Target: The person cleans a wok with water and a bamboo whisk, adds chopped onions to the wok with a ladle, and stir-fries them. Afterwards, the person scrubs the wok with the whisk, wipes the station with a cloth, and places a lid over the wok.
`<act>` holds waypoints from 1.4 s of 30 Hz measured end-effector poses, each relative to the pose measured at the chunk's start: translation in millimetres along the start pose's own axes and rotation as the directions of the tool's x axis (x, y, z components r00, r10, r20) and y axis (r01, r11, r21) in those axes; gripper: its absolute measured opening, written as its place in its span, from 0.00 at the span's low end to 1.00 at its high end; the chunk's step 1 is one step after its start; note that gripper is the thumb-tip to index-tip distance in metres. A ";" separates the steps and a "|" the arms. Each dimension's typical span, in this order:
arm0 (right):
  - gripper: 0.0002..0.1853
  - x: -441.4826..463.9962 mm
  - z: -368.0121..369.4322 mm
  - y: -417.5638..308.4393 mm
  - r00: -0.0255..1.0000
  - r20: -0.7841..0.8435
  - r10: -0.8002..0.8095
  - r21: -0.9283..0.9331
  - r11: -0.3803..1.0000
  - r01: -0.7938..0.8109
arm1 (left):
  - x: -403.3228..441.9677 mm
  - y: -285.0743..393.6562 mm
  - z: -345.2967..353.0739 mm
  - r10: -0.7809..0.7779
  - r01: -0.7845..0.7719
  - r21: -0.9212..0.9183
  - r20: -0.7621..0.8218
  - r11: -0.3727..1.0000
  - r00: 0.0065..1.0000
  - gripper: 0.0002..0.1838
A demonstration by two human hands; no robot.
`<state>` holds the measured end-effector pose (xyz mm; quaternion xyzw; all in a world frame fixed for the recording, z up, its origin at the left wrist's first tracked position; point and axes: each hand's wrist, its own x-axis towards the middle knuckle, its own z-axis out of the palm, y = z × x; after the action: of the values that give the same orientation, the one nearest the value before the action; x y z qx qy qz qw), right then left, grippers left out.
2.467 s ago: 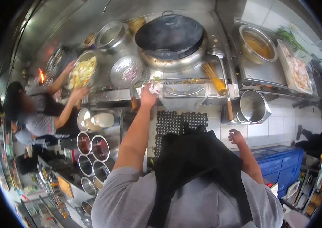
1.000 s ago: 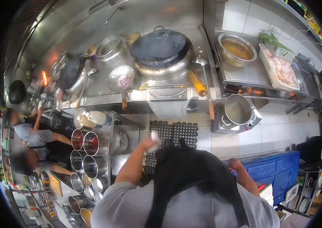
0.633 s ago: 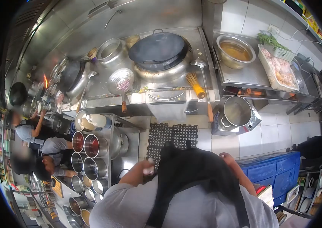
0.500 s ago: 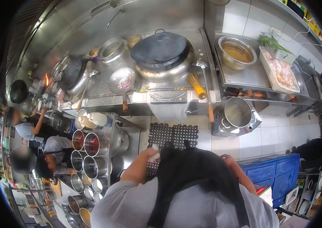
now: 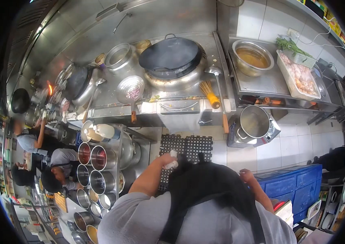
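Note:
My left hand (image 5: 165, 161) is closed on a crumpled white cloth (image 5: 173, 157), held in front of the black apron (image 5: 205, 183) above the dark rubber mat (image 5: 197, 144). Out to the right of the apron, near the blue cabinet (image 5: 290, 187), is my right hand (image 5: 245, 175). Its fingers look loosely curled, with nothing visible in them. Ahead on the steel range, a large black wok (image 5: 170, 57) sits on a round burner. A perforated skimmer (image 5: 131, 88) with chopped purple pieces lies left of it; a bamboo brush (image 5: 210, 94) and a long-handled ladle (image 5: 220, 93) lie right.
Several steel pots, some with red sauce (image 5: 103, 157), stand on the left rack. A flame (image 5: 50, 88) burns further left, near two co-workers (image 5: 64, 162). A steel pot (image 5: 254, 122) stands low right. Above it are a broth bowl (image 5: 254, 59) and a raw meat basket (image 5: 298, 77).
My left hand has risen slightly forward and right with the cloth, which shows more now. My right hand has shifted slightly and shows more beside the apron. The co-workers at left have moved.

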<state>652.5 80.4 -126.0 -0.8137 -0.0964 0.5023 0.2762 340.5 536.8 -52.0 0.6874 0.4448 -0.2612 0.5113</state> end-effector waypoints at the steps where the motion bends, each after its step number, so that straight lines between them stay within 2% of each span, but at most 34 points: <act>1: 0.16 -2.7 2.6 -1.0 0.998 0.018 -0.065 -0.003 0.998 0.065 | -5.9 1.4 -2.2 -0.040 0.040 0.010 0.023 0.999 0.999 0.22; 6: 0.16 9.0 11.2 30.3 0.960 0.137 -0.244 -0.083 0.963 0.257 | 14.2 -28.7 -7.2 -0.179 0.179 0.014 -0.004 0.984 0.984 0.26; 11: 0.16 -1.7 0.9 12.8 0.991 0.071 -0.109 -0.134 0.984 0.118 | 10.9 -41.7 -4.6 -0.227 0.227 0.072 -0.014 0.971 0.974 0.26; 12: 0.16 -2.0 -0.6 8.9 0.995 0.057 -0.077 -0.116 0.990 0.084 | 8.3 -42.9 -1.0 -0.201 0.205 0.062 -0.068 0.977 0.977 0.26; 16: 0.17 23.3 -2.2 9.2 0.998 0.063 0.023 0.096 0.995 -0.029 | -6.8 -36.9 -2.8 -0.216 0.216 0.124 -0.016 0.968 0.976 0.25; 19: 0.17 29.0 -1.0 4.2 0.998 0.066 0.002 0.156 0.988 -0.012 | 24.0 -73.5 2.9 -0.048 0.034 -0.136 -0.104 0.990 0.993 0.23; 20: 0.17 28.5 0.4 -0.1 0.998 0.065 -0.014 0.159 0.987 0.003 | 25.0 -71.0 -1.8 -0.058 0.022 -0.289 -0.117 0.957 0.991 0.22; 22: 0.18 26.2 3.9 -2.4 0.997 0.076 -0.013 0.149 0.989 0.002 | 13.3 -47.5 -19.4 -0.080 -0.014 -0.569 -0.138 0.822 0.987 0.21; 25: 0.17 17.1 5.9 -7.5 0.996 0.094 -0.003 0.120 0.993 -0.008 | 12.3 -4.9 -56.5 -0.017 -0.176 -0.764 -0.237 0.621 0.971 0.19; 27: 0.16 13.9 6.9 -4.7 0.994 0.112 -0.011 0.058 0.998 0.004 | 21.4 27.2 -87.4 0.006 -0.295 -0.828 -0.333 0.477 0.943 0.16; 29: 0.14 9.3 7.7 -5.3 0.996 0.079 0.028 0.035 0.999 -0.031 | 13.6 72.5 -119.1 0.009 -0.440 -0.832 -0.465 0.337 0.885 0.19; 31: 0.13 5.5 5.4 -1.4 0.997 0.059 0.053 0.045 0.997 -0.056 | 38.8 93.3 -168.7 0.087 -0.440 -0.868 -0.432 0.229 0.898 0.20; 32: 0.16 19.3 4.9 14.8 0.993 0.077 0.093 0.077 0.992 -0.099 | 39.3 118.0 -191.5 0.098 -0.445 -0.880 -0.434 0.167 0.896 0.20; 33: 0.15 22.6 4.7 17.0 0.992 0.071 0.104 0.084 0.990 -0.110 | 33.6 145.5 -213.4 0.111 -0.444 -0.890 -0.433 0.106 0.895 0.21; 35: 0.14 26.0 8.2 16.8 0.989 0.057 0.133 0.100 0.985 -0.138 | 25.8 190.9 -256.7 0.057 -0.467 -0.881 -0.464 0.074 0.884 0.22; 37: 0.13 42.2 11.6 29.5 0.984 0.152 -0.092 -0.272 0.953 0.131 | 25.1 230.9 -291.6 0.132 -0.498 -0.864 -0.487 0.070 0.864 0.23; 38: 0.13 45.1 16.8 30.0 0.975 0.165 -0.146 -0.289 0.939 0.189 | 49.7 234.0 -317.4 0.170 -0.464 -0.871 -0.438 0.162 0.883 0.24; 39: 0.12 48.4 22.1 30.9 0.964 0.178 -0.199 -0.304 0.920 0.246 | 73.6 237.7 -333.4 0.186 -0.429 -0.892 -0.402 0.143 0.897 0.25; 40: 0.12 47.7 32.1 28.2 0.968 0.131 -0.212 -0.163 0.959 0.232 | 96.6 241.3 -347.7 0.199 -0.392 -0.911 -0.365 0.124 0.910 0.25; 42: 0.14 54.9 40.1 10.6 0.947 0.153 -0.283 -0.162 0.938 0.307 | 115.0 253.8 -362.9 0.211 -0.349 -0.926 -0.317 0.141 0.925 0.28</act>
<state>642.4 109.6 -187.5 -0.7782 -0.2807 0.4951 0.2657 582.6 895.1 97.5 0.2934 0.3993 0.2157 0.8414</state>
